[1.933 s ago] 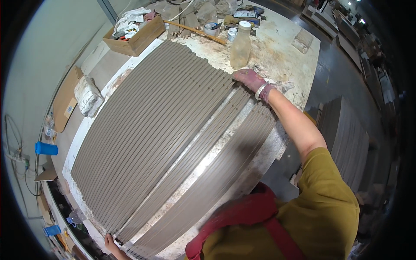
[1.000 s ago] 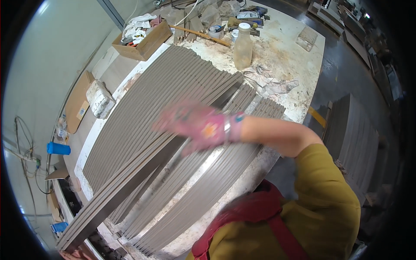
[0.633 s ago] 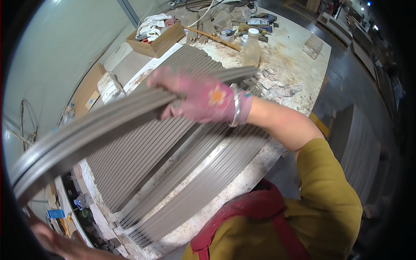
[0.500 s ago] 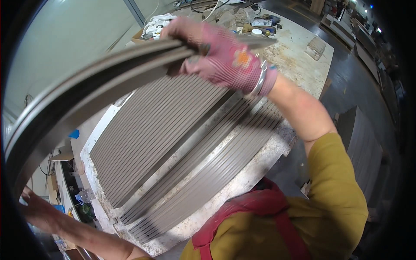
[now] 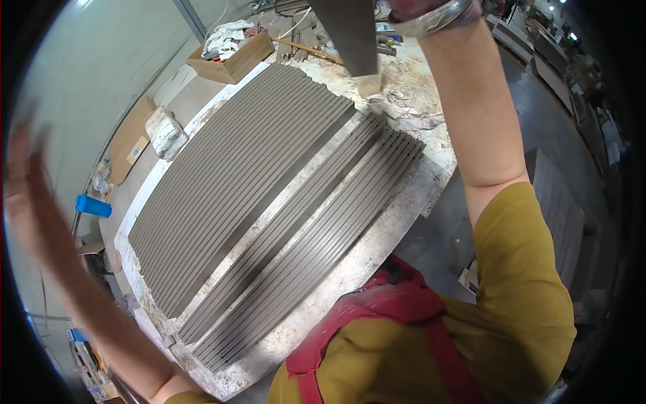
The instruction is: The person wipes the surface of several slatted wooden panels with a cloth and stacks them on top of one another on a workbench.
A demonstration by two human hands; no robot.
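Long grey-brown strips lie side by side on the table in a wide group (image 5: 235,182), a narrow group (image 5: 289,222) and a nearer group (image 5: 323,249). My right hand (image 5: 431,12), in a pink glove with a bracelet at the wrist, is raised at the top edge, its fingers mostly cut off. Beside it a lifted grey strip (image 5: 350,37) slants down into view; the hand appears closed on it, though the grip itself is out of sight. My bare left hand (image 5: 27,165) is up at the far left, blurred, fingers stretched and apart, with nothing visible in it.
A whitish, stained table (image 5: 404,202) carries the strips. Along its far side are a wooden box (image 5: 232,60) with white cloth, a wrapped white block (image 5: 165,133) and a blue cup (image 5: 93,206). Stacked grey boards (image 5: 558,202) stand on the right.
My right hand has risen to the top edge, and the held strips have swung up from the left. My left hand has come up along the left side, its fingers now spread.
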